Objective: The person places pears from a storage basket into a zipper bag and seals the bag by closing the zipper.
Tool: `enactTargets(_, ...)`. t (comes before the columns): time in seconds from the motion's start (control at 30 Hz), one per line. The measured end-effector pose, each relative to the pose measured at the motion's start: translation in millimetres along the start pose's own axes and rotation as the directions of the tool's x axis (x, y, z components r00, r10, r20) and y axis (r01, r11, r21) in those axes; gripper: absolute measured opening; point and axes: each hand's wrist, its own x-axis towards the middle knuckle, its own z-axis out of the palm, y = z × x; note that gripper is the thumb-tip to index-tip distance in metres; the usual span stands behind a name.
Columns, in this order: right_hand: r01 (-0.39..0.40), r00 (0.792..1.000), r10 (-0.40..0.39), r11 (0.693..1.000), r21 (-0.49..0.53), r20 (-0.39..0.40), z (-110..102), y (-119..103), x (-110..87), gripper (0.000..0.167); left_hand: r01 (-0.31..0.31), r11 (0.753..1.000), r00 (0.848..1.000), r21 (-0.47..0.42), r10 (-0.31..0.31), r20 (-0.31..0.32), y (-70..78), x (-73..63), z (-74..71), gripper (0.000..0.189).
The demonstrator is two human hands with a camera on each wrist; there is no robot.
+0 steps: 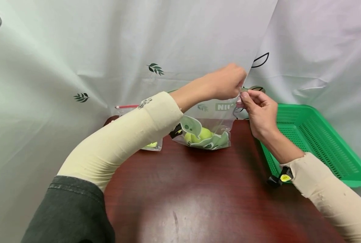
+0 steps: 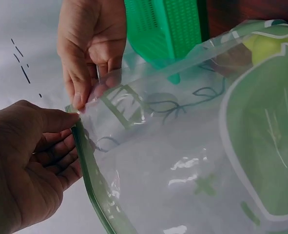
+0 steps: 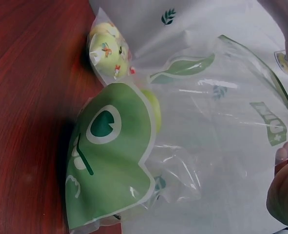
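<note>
A clear zip bag [image 1: 221,141] with a green cartoon print stands on the table, round yellow-green fruit [image 1: 206,133] in its bottom. My left hand [image 1: 229,82] pinches the green zip edge [image 2: 85,170] near the bag's top right corner, thumb over it. Right beside it, my right hand [image 1: 263,113] pinches that same corner between thumb and fingers. In the left wrist view the two thumbs nearly meet at the end of the zip. Seen from the right wrist, the bag's clear upper part is stretched up toward the hands.
A second zip bag with a red zip [image 1: 127,106] stands at the left, partly hidden behind my left forearm; yellow-green round things show in it [image 3: 105,48]. To the right is a green plastic basket [image 1: 335,141]. A white printed curtain [image 1: 198,33] hangs behind the dark red table [image 1: 198,189].
</note>
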Motion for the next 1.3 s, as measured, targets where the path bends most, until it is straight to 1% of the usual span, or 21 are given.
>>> enactTargets(0.13, 0.0, 1.0, 0.0, 1.0, 0.007, -0.002, -3, -2, -1.3, 0.008, 0.005, 0.999, 1.0, -0.043, -0.005, -0.002, -10.4, -6.5, -1.2, 0.028)
enactTargets(0.27, -0.002, 1.0, 0.002, 0.999, 0.032, -0.008, -5, -5, -1.1, 0.004, 0.023, 0.997, 1.0, -0.076, -0.024, -0.004, -25.5, -19.9, -6.9, 0.025)
enactTargets(0.37, -0.004, 1.0, 0.004, 0.999, 0.046, -0.012, -7, -6, -0.8, 0.004, 0.048, 0.994, 0.999, -0.094, -0.049, -0.008, -38.9, -34.0, -12.1, 0.023)
enactTargets(0.5, -0.005, 1.0, 0.007, 0.998, 0.061, -0.02, -11, -7, 0.0, 0.004, 0.1, 0.986, 0.995, -0.134, -0.101, 0.004, -58.2, -55.0, -17.3, 0.021)
enactTargets(0.7, -0.007, 0.999, 0.009, 0.999, 0.043, -0.032, -17, -11, -0.7, 0.005, 0.197, 0.966, 0.98, -0.169, -0.196, 0.02, -85.9, -85.5, -22.8, 0.017)
enactTargets(0.83, -0.009, 1.0, 0.01, 0.999, 0.034, -0.028, -20, -13, -0.8, 0.005, 0.256, 0.949, 0.966, -0.184, -0.258, 0.012, -100.3, -105.3, -25.6, 0.015)
enactTargets(0.93, -0.012, 1.0, 0.013, 0.999, 0.039, -0.023, -22, -15, -0.6, 0.003, 0.3, 0.936, 0.952, -0.183, -0.307, -0.009, -108.8, -120.7, -28.2, 0.015)
enactTargets(1.03, -0.013, 1.0, 0.013, 0.999, 0.048, -0.014, -23, -16, -1.1, 0.005, 0.333, 0.921, 0.939, -0.201, -0.343, -0.02, -115.7, -134.9, -30.3, 0.017)
enactTargets(1.17, -0.007, 1.0, 0.007, 0.999, 0.037, 0.013, -22, -20, -2.6, 0.006, 0.345, 0.9, 0.933, -0.266, -0.36, -0.007, -120.0, -150.2, -33.5, 0.019)
enactTargets(1.3, 0.009, 0.999, -0.009, 1.0, 0.015, 0.037, -19, -27, -6.0, 0.004, 0.365, 0.862, 0.924, -0.352, -0.381, 0.024, -120.2, -161.8, -37.2, 0.019)
